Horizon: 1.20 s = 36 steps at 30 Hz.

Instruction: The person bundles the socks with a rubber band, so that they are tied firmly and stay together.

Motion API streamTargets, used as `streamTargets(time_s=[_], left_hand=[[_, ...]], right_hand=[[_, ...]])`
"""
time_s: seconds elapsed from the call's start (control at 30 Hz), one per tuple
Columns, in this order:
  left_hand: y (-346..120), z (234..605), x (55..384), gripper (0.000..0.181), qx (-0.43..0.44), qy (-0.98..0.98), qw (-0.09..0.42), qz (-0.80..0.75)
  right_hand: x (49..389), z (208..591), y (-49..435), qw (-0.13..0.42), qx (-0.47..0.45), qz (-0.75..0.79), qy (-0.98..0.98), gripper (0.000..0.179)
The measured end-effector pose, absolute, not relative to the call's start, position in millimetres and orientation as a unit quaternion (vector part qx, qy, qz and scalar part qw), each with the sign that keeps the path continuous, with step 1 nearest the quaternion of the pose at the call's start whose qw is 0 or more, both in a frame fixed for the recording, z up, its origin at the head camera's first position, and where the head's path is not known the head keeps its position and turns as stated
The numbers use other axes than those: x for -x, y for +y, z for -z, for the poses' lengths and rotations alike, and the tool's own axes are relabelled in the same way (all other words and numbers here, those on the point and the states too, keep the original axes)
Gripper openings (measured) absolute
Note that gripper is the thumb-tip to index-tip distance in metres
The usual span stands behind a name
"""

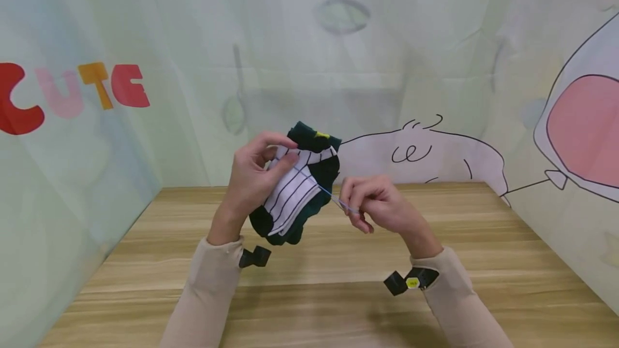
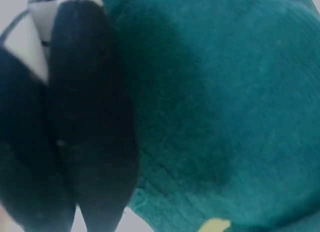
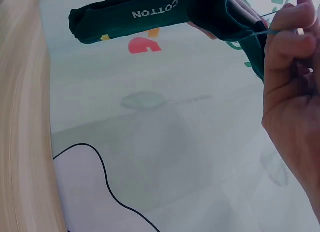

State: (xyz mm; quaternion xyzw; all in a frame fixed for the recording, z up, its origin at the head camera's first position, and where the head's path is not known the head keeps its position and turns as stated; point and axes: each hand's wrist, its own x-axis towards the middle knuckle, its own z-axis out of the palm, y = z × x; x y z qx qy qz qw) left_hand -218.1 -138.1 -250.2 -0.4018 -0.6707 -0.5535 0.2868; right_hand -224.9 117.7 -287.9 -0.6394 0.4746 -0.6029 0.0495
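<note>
A folded bundle of socks (image 1: 292,192), white with dark stripes and dark patches over dark green ones, is held above the table. My left hand (image 1: 251,171) grips its left side, thumb in front. From the bundle a thin pale-blue band (image 1: 332,196) stretches to my right hand (image 1: 379,203), which pinches it between curled fingers. Green fabric (image 2: 225,92) and dark sock ends (image 2: 90,112) fill the left wrist view, where the left hand is mostly hidden. In the right wrist view, a green sock cuff (image 3: 110,22) bears the word COTTON.
Below both hands lies a wood-grain table (image 1: 309,294). A pale printed curtain (image 1: 280,85) with cartoon outlines and the letters CUTE stands around its back and sides. Small black devices (image 1: 256,256) sit at both wrists.
</note>
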Motion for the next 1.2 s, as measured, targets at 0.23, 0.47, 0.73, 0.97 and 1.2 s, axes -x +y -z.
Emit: streamTargets(time_s=[0.23,0.47,0.73,0.97,1.2], left_hand=[[-136,250,217,0.02,0.403,-0.672,0.295,0.546],[-136,251,217,0.021,0.398,-0.676,0.298,0.544],[-136,251,218,0.021,0.401,-0.663,0.321,0.544],[-132,252,219,0.027,0.408,-0.648,0.356,0.536],[-129,254,224,0.033,0.415,-0.629,0.401,0.521]], right_hand=[[222,286,119,0.141,0.654,0.581,0.464,0.051],[214,283,120,0.164,0.626,0.567,0.51,0.05],[221,287,118,0.091,0.602,0.675,0.416,0.043],[219,287,104,0.075,0.461,0.834,0.293,0.047],[210,284,94,0.128,0.36,0.909,0.167,0.055]])
